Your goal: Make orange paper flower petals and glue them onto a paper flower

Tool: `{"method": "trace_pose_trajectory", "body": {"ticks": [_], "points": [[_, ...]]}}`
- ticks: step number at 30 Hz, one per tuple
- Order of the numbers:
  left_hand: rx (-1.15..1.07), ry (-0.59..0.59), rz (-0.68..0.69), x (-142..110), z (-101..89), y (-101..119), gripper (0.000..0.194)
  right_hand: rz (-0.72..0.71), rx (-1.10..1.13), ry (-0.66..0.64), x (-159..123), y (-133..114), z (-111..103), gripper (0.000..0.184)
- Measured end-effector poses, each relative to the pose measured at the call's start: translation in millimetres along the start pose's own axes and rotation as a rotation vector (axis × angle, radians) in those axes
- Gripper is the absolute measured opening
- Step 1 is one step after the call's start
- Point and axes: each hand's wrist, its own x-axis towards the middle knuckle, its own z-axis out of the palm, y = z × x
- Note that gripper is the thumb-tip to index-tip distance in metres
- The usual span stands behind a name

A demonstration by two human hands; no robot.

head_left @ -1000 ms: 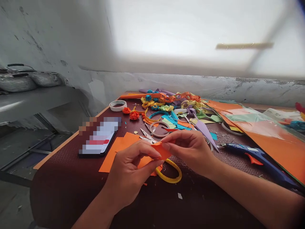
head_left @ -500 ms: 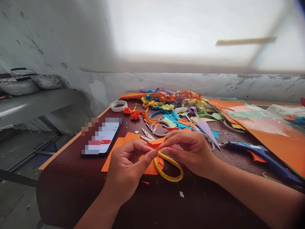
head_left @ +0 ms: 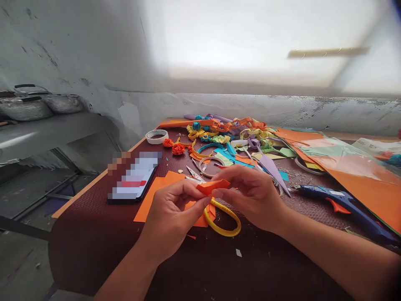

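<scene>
Between my two hands is a small folded piece of orange paper (head_left: pixel 213 187). My left hand (head_left: pixel 175 213) pinches its left end between thumb and fingers. With thumb and fingertips, my right hand (head_left: pixel 250 196) grips the right part, hiding some of it. Under my hands lie scissors with yellow handles (head_left: pixel 230 232), blades pointing away and partly covered. Flat orange paper sheets (head_left: pixel 150 205) rest on the table beneath and left of my left hand.
A phone (head_left: pixel 134 177) lies left, a tape roll (head_left: pixel 157 137) behind it. Orange paper flowers (head_left: pixel 178 149) and a heap of coloured paper strips (head_left: pixel 232 133) fill the back. At right are a blue glue gun (head_left: pixel 347 202) and plastic-covered orange sheets (head_left: pixel 354 179).
The orange paper has been turned between my fingers and now shows a longer pointed shape. My right fingers have shifted up slightly along it.
</scene>
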Motion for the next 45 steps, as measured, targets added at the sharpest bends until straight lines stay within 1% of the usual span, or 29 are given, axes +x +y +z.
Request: {"method": "trace_pose_trajectory", "body": {"ticks": [2, 3, 10, 16, 21, 24, 28, 31, 34, 36, 37, 39, 41, 45], "points": [[0.031, 0.018, -0.001, -0.2, -0.6, -1.0, 0.012, -0.019, -0.101, -0.04, 0.9, 0.0, -0.9, 0.003], [0.044, 0.028, -0.004, -0.4, -0.8, -1.4, 0.012, -0.013, -0.128, -0.046, 1.4, -0.1, -1.1, 0.002], [0.103, 0.105, -0.017, -0.9, 1.7, -0.3, 0.016, 0.102, -0.107, -0.028, 2.0, -3.5, 1.5, 0.014], [0.132, 0.162, -0.042, -0.8, 2.3, -3.5, 0.018, 0.159, -0.052, -0.043, 0.9, -2.8, 3.3, 0.018], [0.103, 0.163, -0.039, -0.5, 4.9, 1.2, 0.022, 0.195, 0.077, -0.027, 1.9, -2.1, 6.4, 0.018], [0.037, 0.172, -0.048, -0.3, 6.0, 4.8, 0.028, 0.206, 0.12, -0.02, 3.0, -1.9, 6.1, 0.022], [-0.012, 0.169, -0.036, 0.0, 5.5, 6.0, 0.032, 0.229, 0.195, 0.025, 4.7, -2.0, 3.7, 0.031], [0.0, 0.114, -0.039, -0.5, 5.2, 6.0, 0.035, 0.272, 0.255, 0.022, 5.5, -3.0, 3.3, 0.033], [0.023, 0.062, -0.031, -0.2, 5.2, 5.7, 0.025, 0.299, 0.297, -0.007, 5.1, -4.2, 3.2, 0.031], [0.019, 0.073, -0.016, 0.8, 4.3, 4.9, 0.014, 0.283, 0.272, -0.018, 4.4, -4.5, 2.7, 0.032], [0.003, 0.082, -0.012, 1.3, 3.5, 4.3, 0.011, 0.249, 0.241, -0.017, 4.1, -4.5, 2.3, 0.032], [-0.04, 0.088, -0.011, 2.0, 1.2, 3.0, 0.008, 0.152, 0.167, -0.014, 3.9, -4.1, 1.7, 0.032], [-0.064, 0.083, -0.014, 2.1, -0.7, 1.8, 0.008, 0.085, 0.102, -0.025, 4.1, -3.4, 1.5, 0.026], [-0.059, 0.077, -0.018, 0.7, -0.7, 1.8, 0.01, 0.092, 0.048, -0.029, 4.9, -2.4, 1.2, 0.018]]}}
